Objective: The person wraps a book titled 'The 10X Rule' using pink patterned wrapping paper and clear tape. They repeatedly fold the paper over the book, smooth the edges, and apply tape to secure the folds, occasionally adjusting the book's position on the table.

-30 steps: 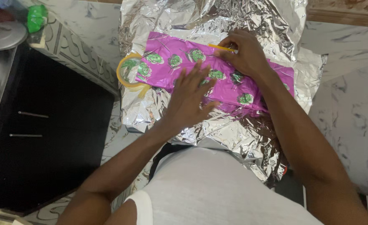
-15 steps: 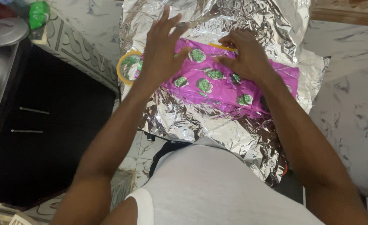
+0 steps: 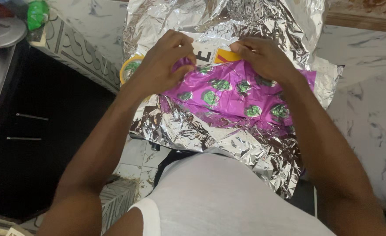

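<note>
**Both hands pinching purple wrap over a box on foil**

Left hand (image 3: 160,65) curled, fingertips pinched on the far-left corner of the purple wrapping paper (image 3: 232,94) (green rosettes printed all over it). Right hand (image 3: 265,57) likewise closed, thumb and fingers nipping the far edge of the same sheet, near its middle. Purple wrapping paper lying across the centre of the crumpled foil sheet (image 3: 210,135), long side running left to right, far edge lifted by both hands. Just beyond that lifted edge, between the two hands, a white and yellow box (image 3: 212,54) showing only a narrow strip; the rest hidden under the paper and the fingers.

Around it: foil sheet spread wide over the marbled counter (image 3: 367,109), near edge hanging towards the white shirt (image 3: 228,196), far part rumpled up high behind the box. Yellow tape ring (image 3: 126,69) at the left edge of the foil, half covered by the left wrist, touching the paper's left end or just beside it (cannot tell which). Off the counter's left edge, a dark cabinet front (image 3: 40,131) with two slim metal handles. At the far-left corner, a round grey lid (image 3: 3,31) and a green crumpled packet (image 3: 37,14), well apart from the hands.
</note>
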